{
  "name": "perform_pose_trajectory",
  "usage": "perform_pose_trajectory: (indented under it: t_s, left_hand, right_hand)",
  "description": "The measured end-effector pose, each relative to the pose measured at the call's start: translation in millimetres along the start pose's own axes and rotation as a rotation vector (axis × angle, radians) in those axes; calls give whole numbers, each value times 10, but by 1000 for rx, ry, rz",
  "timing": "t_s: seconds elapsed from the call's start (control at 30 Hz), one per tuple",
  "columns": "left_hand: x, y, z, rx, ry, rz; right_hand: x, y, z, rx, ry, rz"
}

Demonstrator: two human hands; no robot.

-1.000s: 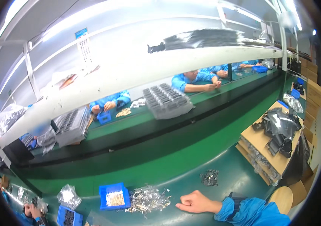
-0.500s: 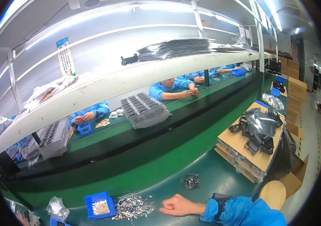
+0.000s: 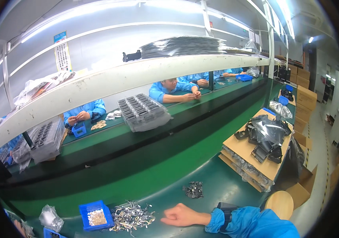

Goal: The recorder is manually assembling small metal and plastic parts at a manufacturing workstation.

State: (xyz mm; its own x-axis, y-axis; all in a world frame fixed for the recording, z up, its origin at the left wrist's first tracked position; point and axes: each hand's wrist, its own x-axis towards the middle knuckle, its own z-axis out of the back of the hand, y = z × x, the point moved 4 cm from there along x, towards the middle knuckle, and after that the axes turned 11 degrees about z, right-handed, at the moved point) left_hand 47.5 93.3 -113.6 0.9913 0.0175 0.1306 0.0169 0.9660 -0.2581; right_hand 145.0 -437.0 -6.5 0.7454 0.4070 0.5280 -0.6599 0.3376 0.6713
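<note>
My right hand (image 3: 185, 216) rests closed on the green worktable (image 3: 213, 198), its forearm in a blue sleeve with a dark band at the wrist. The fingers are curled in, and whatever they may hold is hidden. Just left of it lies a loose heap of small metal and pale clip-like parts (image 3: 133, 216). Touching that heap is a blue bin (image 3: 94, 207) with small whitish pieces inside. Beyond the hand sits a little pile of dark parts (image 3: 193, 190). My left hand is out of view.
At right, stacked cardboard sheets (image 3: 233, 143) bear black plastic parts (image 3: 265, 137), near a round wooden seat (image 3: 279, 205). A clear bag (image 3: 51, 218) lies at left. Across the green conveyor (image 3: 137, 158), co-workers in blue sit behind stacked plastic trays (image 3: 143, 113), under a white shelf (image 3: 110, 77).
The whole scene has shifted slightly left in the picture as my head turned. My right hand stays closed at the same place beside the heap.
</note>
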Motion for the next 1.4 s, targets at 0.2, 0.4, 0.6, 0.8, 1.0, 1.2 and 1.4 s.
perform_pose_trajectory:
  t_s: [0.2, 0.4, 0.6, 0.8, 1.0, 1.2, 1.4]
  left_hand:
    - [51, -757, 646, -74, -76, -14]
    - [-90, -1359, 1064, -64, -367, 30]
    - [145, -1315, 789, -168, -278, 156]
    - [35, -1216, 886, -102, -281, 178]
    - [42, -1211, 876, -108, -284, 168]
    - [28, -1252, 901, -102, -283, 195]
    - [75, -1243, 884, -121, -295, 172]
  right_hand:
    - [-28, -26, -23, -7, -16, -50]
    - [79, 135, -26, 23, 18, -87]
    - [-11, 54, 227, -106, -27, -169]
    - [-9, -73, 27, -121, -4, -182]
    - [-63, -38, 34, -221, -28, -133]
    - [-90, -95, 58, -240, -12, -177]
    - [-174, -175, 91, -288, 16, -239]
